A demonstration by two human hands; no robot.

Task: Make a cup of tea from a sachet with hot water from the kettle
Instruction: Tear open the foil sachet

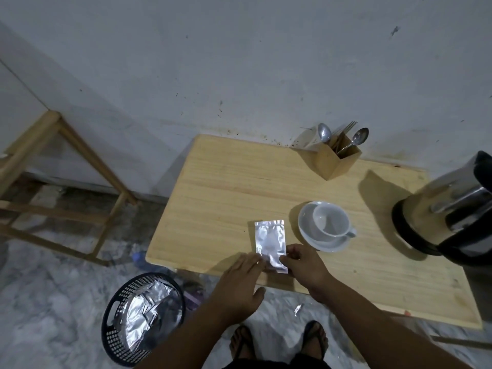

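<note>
A silver foil sachet (269, 241) lies flat on the wooden table (226, 187) near its front edge. My left hand (239, 280) rests with its fingertips on the sachet's lower left corner. My right hand (303, 265) pinches the sachet's lower right edge between thumb and fingers. A white cup (331, 219) stands empty on a white saucer (308, 233) just right of the sachet. The steel kettle (452, 209) with black base and handle stands at the table's right edge.
A wooden holder (338, 161) with spoons and a fork stands at the back of the table by the wall. A dark plastic basket (141, 318) with several foil packets sits on the floor to the left. A wooden frame (66, 166) stands further left.
</note>
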